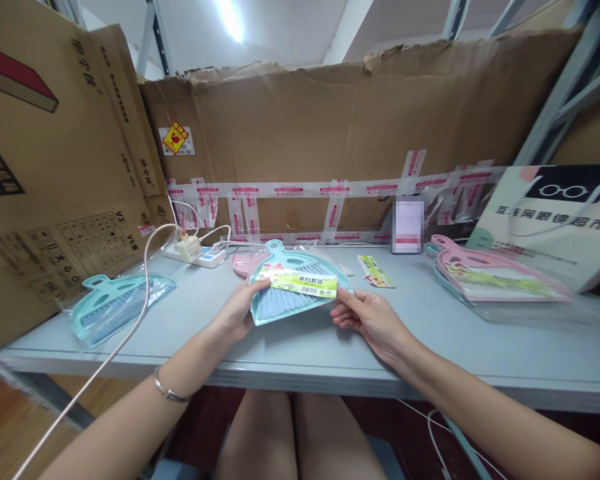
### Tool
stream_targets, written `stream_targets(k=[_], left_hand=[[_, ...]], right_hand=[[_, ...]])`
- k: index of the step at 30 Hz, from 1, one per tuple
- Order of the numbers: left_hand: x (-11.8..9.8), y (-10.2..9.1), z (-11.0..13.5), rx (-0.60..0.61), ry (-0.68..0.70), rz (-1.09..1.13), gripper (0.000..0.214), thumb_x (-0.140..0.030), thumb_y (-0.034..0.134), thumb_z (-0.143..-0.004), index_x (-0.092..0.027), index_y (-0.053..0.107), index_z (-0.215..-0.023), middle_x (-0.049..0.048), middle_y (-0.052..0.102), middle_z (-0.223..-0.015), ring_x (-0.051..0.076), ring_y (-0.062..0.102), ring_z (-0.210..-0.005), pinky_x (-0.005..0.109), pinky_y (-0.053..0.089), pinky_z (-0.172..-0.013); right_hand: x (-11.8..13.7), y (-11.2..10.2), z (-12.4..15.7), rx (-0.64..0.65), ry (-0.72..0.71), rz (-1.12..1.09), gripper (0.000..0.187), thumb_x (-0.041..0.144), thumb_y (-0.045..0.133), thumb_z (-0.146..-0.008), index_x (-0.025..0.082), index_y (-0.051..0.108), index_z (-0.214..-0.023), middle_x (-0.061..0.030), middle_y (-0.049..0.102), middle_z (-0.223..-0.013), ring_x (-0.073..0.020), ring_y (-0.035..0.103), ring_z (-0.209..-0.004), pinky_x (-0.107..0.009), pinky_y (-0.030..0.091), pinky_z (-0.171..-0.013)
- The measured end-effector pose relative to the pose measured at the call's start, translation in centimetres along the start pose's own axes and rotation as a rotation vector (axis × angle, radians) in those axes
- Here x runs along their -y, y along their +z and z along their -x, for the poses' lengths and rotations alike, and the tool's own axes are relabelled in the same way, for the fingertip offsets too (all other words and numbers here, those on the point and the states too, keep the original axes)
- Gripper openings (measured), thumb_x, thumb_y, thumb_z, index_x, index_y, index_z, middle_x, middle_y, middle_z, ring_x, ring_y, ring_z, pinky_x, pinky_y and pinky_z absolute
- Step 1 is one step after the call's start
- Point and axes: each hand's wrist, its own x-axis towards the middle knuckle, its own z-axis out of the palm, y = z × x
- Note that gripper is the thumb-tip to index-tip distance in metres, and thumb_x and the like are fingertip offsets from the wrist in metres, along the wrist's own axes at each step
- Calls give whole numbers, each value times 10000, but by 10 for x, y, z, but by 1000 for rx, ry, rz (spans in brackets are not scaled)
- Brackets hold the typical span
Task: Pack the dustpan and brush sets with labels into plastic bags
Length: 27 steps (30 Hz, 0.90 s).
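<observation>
A teal mini dustpan with a brush point(293, 283) and a yellow-green paper label across it is held a little above the grey table point(300, 347). My left hand point(237, 310) grips its left edge, thumb on top. At the right corner, my right hand point(367, 317) pinches the pan and the end of the label. Both hands are closed on the set.
Another teal dustpan set in a clear bag point(115, 303) lies at the left. A pink set in a bag point(490, 273) lies at the right beside a printed board point(555, 220). A power strip point(195, 253), a white cable, a loose label point(375, 272) and cardboard walls surround the table.
</observation>
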Motion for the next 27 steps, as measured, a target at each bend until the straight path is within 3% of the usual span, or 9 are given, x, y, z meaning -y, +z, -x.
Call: stream_targets(k=[2, 6, 9, 13, 17, 21, 25, 27], left_hand=[[1, -1, 0, -10, 8, 6, 254, -138, 573, -805, -66, 624, -1043, 110, 724, -812, 182, 687, -682, 251, 554, -669], [4, -4, -1, -9, 18, -9, 297, -158, 596, -796, -87, 603, -1084, 110, 723, -845, 181, 686, -681, 257, 554, -659], [7, -3, 0, 12, 29, -32, 371, -177, 633, -771, -121, 580, -1133, 111, 718, -896, 199, 690, -734, 269, 555, -652], [8, -4, 1, 50, 66, -70, 400, -195, 661, -753, -144, 574, -1140, 108, 707, -957, 204, 684, -798, 271, 553, -673], [8, -7, 1, 162, 97, -108, 441, -211, 685, -741, -162, 565, -1163, 103, 689, -1037, 198, 668, -860, 270, 538, -737], [4, -10, 4, 268, 68, -189, 478, -276, 696, -740, -178, 556, -1186, 110, 658, -1116, 192, 655, -888, 238, 519, -679], [-1, -10, 12, 498, 108, -194, 667, -224, 762, -653, -205, 505, -1268, 110, 608, -1210, 239, 595, -1067, 296, 487, -850], [-2, -10, 15, 550, 154, -191, 778, -159, 790, -589, -208, 476, -1299, 113, 586, -1243, 257, 544, -1146, 328, 438, -940]], right_hand=[[3, -1, 3, 46, 4, 5, 288, 388, 742, -668, 124, 630, -643, -61, 678, -591, -106, 618, -517, -196, 515, -529], [10, -2, 9, 165, 28, -125, 322, 356, 698, -713, 157, 630, -958, -100, 701, -986, -178, 662, -846, -291, 553, -757], [11, 1, 9, 167, 10, -108, 379, 260, 723, -690, 180, 601, -1040, -84, 673, -1083, -169, 647, -898, -278, 545, -792], [6, 3, 2, 88, 15, -72, 317, 211, 737, -665, 149, 636, -959, -66, 705, -940, -139, 655, -779, -239, 553, -705], [4, 0, -5, 33, 31, -56, 263, 252, 734, -674, 137, 665, -899, -56, 706, -814, -136, 645, -705, -248, 558, -639], [5, -2, -10, -30, 41, -14, 271, 294, 720, -695, 139, 664, -911, -40, 686, -729, -133, 626, -649, -230, 545, -537], [5, -1, -13, -73, 37, 11, 191, 286, 693, -730, 132, 650, -834, -18, 645, -631, -103, 578, -521, -184, 486, -404], [5, -1, -13, -70, 36, 18, 170, 286, 684, -742, 131, 639, -794, -5, 622, -588, -88, 547, -464, -171, 460, -366]])
